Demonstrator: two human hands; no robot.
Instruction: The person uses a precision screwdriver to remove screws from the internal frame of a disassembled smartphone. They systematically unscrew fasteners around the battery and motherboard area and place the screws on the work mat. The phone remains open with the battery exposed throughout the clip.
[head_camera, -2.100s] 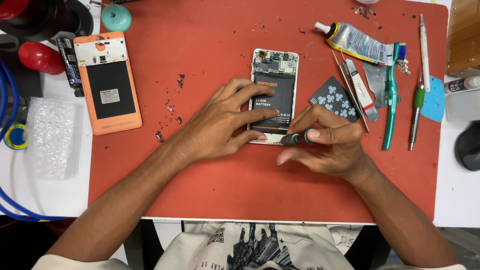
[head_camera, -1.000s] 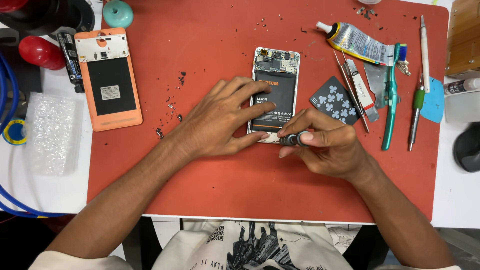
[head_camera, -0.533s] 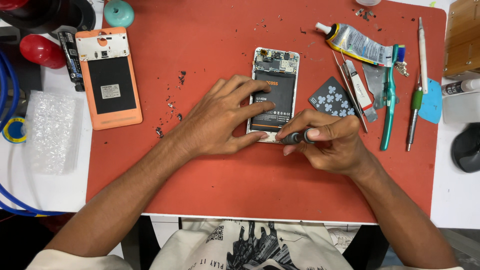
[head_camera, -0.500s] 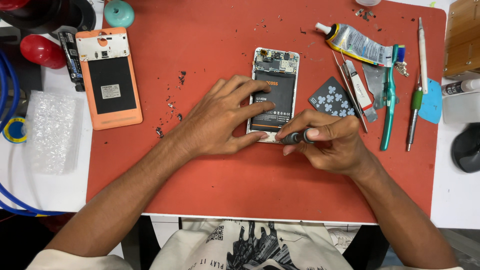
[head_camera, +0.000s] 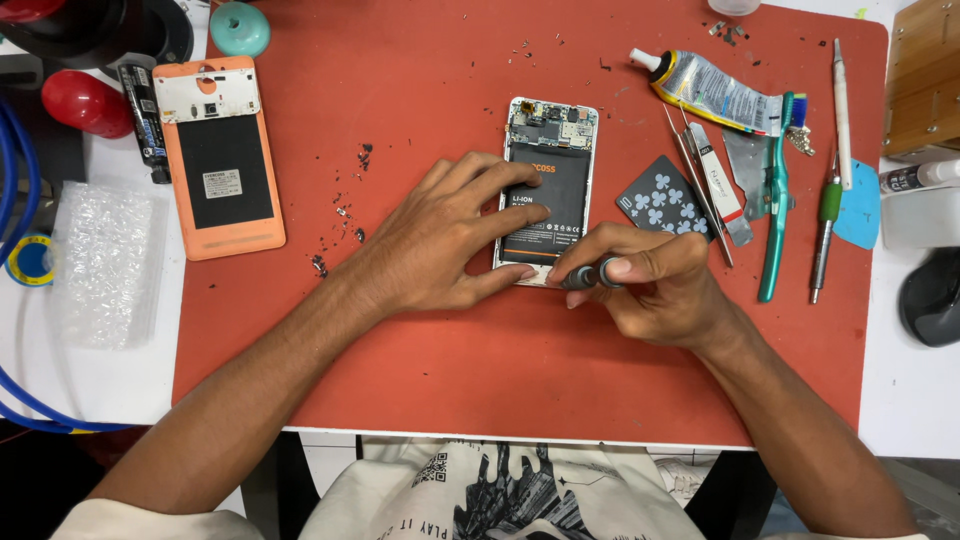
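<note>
**Screw work at the lower edge of an opened phone**

An opened phone (head_camera: 548, 190), its back removed and its dark battery and circuit board exposed, is laid near the middle of the red mat (head_camera: 480, 380) on the desk. It is pinned flat by the left hand (head_camera: 440, 240): the fingers are spread over the battery, and the thumb is pressed at the lower left corner. Nothing is gripped by this hand; its grip is open and simply bearing down.

A small dark screwdriver (head_camera: 590, 276) is pinched in the right hand (head_camera: 650, 285), the grip closed on the handle between thumb and fingertips. The tip is directed at the phone's bottom edge; whether it is seated in a screw cannot be told, since the fingers cover it.

The step in hand is judged to be the turning of a screw at the phone's lower end. A steady downward pressure and a tool kept in line would be called for, so that the tip is not slipped onto the battery.

An orange back cover (head_camera: 215, 155) is lying well to the left. A glue tube (head_camera: 715, 92), a playing card (head_camera: 660, 200), tweezers (head_camera: 695, 185) and a green-handled brush (head_camera: 775, 200) are laid to the right.
</note>
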